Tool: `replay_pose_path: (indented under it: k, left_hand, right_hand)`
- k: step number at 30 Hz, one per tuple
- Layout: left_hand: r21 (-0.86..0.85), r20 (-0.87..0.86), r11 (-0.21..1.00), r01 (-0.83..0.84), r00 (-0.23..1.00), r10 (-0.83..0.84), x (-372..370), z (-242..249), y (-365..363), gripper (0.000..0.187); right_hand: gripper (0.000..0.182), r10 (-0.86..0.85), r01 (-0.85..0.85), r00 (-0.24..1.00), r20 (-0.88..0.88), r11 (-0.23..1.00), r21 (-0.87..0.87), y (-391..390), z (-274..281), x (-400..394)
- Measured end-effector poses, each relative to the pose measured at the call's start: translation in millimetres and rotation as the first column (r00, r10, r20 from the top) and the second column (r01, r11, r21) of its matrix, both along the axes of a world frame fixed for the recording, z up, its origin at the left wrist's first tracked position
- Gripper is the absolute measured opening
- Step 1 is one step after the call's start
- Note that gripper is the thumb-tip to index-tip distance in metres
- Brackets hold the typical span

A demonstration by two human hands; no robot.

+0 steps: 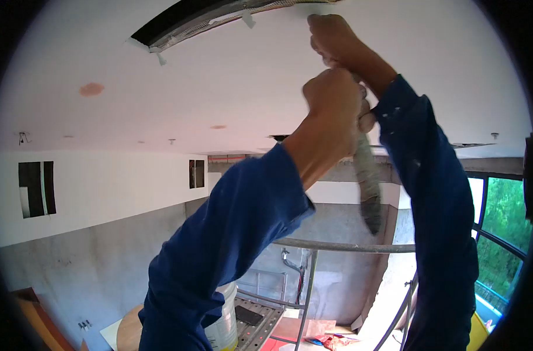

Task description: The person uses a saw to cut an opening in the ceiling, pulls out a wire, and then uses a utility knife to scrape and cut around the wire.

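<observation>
Blue sleeves (219, 234) point up — left hand (336, 96) wrapped round a long grey strip (368, 181), right hand (333, 38) curled near the white ceiling (178, 99) — can't tell what it pinches.

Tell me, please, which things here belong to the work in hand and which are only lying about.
Likely for the job:
- grey piece, in the left hand
- ceiling slot, near the right hand

Likely just lying about:
- brown board
- red bundle
</observation>
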State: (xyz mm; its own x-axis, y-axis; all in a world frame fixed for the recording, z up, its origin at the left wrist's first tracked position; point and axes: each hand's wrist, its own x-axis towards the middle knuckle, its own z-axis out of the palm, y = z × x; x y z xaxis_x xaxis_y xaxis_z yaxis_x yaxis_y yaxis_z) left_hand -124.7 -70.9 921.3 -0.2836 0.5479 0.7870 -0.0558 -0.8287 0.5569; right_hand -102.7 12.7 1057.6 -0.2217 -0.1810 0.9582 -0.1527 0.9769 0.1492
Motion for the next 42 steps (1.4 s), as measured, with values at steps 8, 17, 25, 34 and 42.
replay_pose_path:
  k: [8,17,25,34,42]
  left_hand:
    - [0.028,-0.031,0.999,0.024,0.999,-0.024,-11,-14,3,0.026]
    - [0.003,-0.202,0.966,-0.260,0.946,0.255,-14,-3,1,0.031]
    - [0.246,-0.216,0.858,-0.450,0.838,0.502,-38,77,-18,0.029]
    - [0.007,-0.196,1.000,0.007,0.981,-0.005,-49,105,6,0.024]
    - [0.040,-0.353,0.928,0.371,0.874,-0.334,-88,129,38,0.026]
  right_hand:
    - [0.014,-0.086,0.127,0.969,-0.232,0.977,0.169,6,-8,-15]
    - [0.035,0.014,-0.008,0.999,-0.041,0.988,0.154,8,-37,12]
    - [0.025,-0.122,0.102,0.986,0.114,0.980,0.170,17,-17,17]
    - [0.024,-0.287,0.283,0.957,0.041,0.956,0.074,11,6,23]
    - [0.019,-0.376,0.425,0.900,-0.220,0.868,0.258,10,-23,-2]
